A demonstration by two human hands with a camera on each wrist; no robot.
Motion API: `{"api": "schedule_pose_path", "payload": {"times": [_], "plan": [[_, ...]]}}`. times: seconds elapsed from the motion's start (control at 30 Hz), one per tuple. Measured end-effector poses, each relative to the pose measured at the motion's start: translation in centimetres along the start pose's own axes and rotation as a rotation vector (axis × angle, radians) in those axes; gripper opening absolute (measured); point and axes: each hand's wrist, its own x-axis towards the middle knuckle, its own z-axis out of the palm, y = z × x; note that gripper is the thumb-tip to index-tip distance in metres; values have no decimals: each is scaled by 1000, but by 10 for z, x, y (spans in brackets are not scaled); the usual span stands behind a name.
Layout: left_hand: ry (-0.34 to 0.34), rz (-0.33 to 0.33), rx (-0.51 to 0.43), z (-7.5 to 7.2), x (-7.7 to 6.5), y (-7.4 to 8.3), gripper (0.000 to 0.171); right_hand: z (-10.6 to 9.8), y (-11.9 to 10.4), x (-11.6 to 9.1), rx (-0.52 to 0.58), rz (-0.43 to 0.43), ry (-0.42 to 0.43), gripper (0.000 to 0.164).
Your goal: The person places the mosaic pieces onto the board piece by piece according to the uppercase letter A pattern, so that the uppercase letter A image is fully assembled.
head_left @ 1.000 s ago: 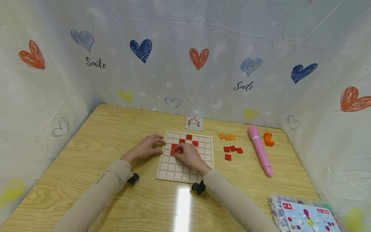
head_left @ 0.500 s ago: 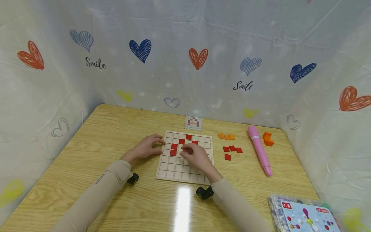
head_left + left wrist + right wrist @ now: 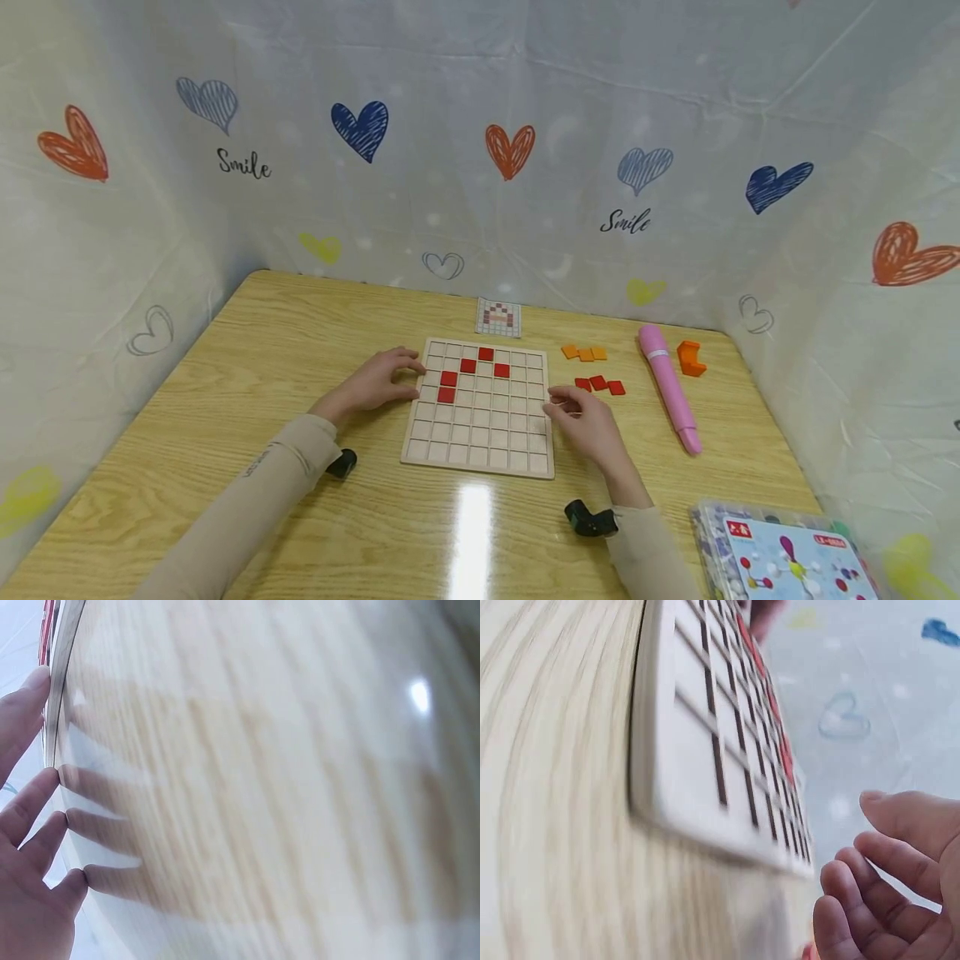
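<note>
A flat wooden grid board [image 3: 480,425] lay on the wood-look surface [image 3: 322,325]. Five red square tiles [image 3: 447,379] sat in its little boxes: one in the far row, two in the next row, and two more, one below the other, toward the board's left side.

The left hand [image 3: 371,383] was right at the board's left edge. Its fingers were loose and spread apart, not gripping. The right hand [image 3: 592,425] was at the board's right edge. Its fingers were a bit bent, with a gap between them and the thumb, and it was not holding a tile.

Three loose red tiles [image 3: 597,382] showed to the right of the board, just past the right hand. Three orange tiles [image 3: 586,355] lay near the board's far right corner. A small picture card [image 3: 498,317] with colored squares lay just behind the board. Farther right of the board were a pink pen-shaped stick [image 3: 670,390] and an orange curved block [image 3: 691,358]. A clear plastic box [image 3: 798,558] was nearer the person than the board, well off to its right. A white cloth [image 3: 555,83] with hearts hung behind the board.
</note>
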Motion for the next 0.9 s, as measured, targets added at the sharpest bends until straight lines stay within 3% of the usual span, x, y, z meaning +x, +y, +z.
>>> {"api": "schedule_pose_path", "payload": {"times": [0.37, 0.6, 0.9], "plan": [[-4, -10, -12, -1, 0, -1, 36, -30, 39, -9, -80, 145, 139, 38], [-1, 2, -8, -1, -2, 0, 36, -39, 49, -5, -91, 190, 128, 42], [-2, -3, -15, -1, -2, 2, 36, -41, 54, 5, -130, 161, 83, 49]]}}
